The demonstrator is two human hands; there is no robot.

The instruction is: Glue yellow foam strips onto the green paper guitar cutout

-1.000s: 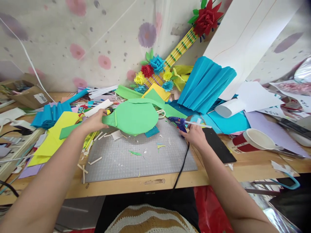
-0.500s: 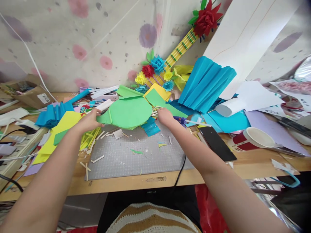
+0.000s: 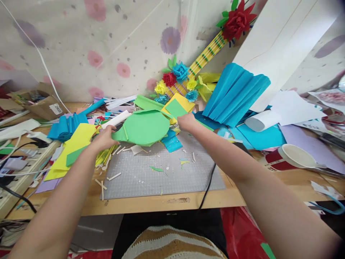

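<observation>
My left hand [image 3: 104,138] is closed on the narrow end of a green paddle-shaped paper piece [image 3: 147,126], which lies over the back of a grey cutting mat [image 3: 161,176]. Just right of its rounded end is my right hand [image 3: 187,122], fingers drawn together at the edge of a green paper sheet [image 3: 175,108]. Whether the fingers grip that sheet or something smaller is hidden. A blue crepe paper scrap [image 3: 171,142] lies below, between the green piece and my right forearm.
Paper flowers decorate a yellow guitar-shaped craft [image 3: 206,55] leaning on the wall. Pleated blue paper [image 3: 237,95] and a paper cup [image 3: 292,158] stand right. Yellow paper [image 3: 78,144], a power strip [image 3: 29,180] and a cardboard box [image 3: 40,102] are left. A black cable [image 3: 207,187] crosses the mat.
My right hand has moved slightly up and away from the pale strips beside the green piece, towards the green sheet. My left hand keeps its hold. The whole view has shifted slightly.
</observation>
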